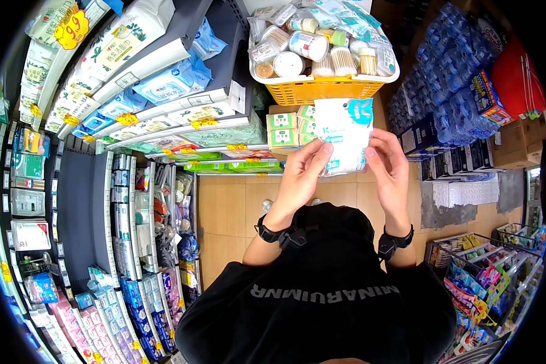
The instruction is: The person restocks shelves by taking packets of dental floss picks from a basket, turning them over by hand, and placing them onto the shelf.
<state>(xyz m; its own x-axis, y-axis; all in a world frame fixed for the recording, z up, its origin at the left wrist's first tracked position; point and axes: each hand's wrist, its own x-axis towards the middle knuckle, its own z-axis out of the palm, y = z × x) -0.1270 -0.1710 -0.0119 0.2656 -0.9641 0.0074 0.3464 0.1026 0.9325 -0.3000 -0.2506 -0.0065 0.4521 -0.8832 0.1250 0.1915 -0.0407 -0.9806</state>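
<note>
A white and teal packet [344, 136] is held up between both hands, just in front of the yellow basket. My left hand [307, 165] pinches its lower left side, thumb on the printed face. On the other side, my right hand [387, 168] has its thumb and fingers closed at the packet's right edge. The yellow basket with a white rim [321, 92] is heaped with tubs and bags of cotton swabs and toothpicks [309, 45]. Below the basket, to the left of the packet, small green and cream packs [282, 128] sit in a carton.
Shelves with tissue packs [118, 36] and blue wipes [173, 79] rise at the left. Hanging goods and hygiene packs line the lower left. Bottled water [452, 67] and cartons [519, 142] are stacked at the right. A snack rack [485, 273] stands at the lower right.
</note>
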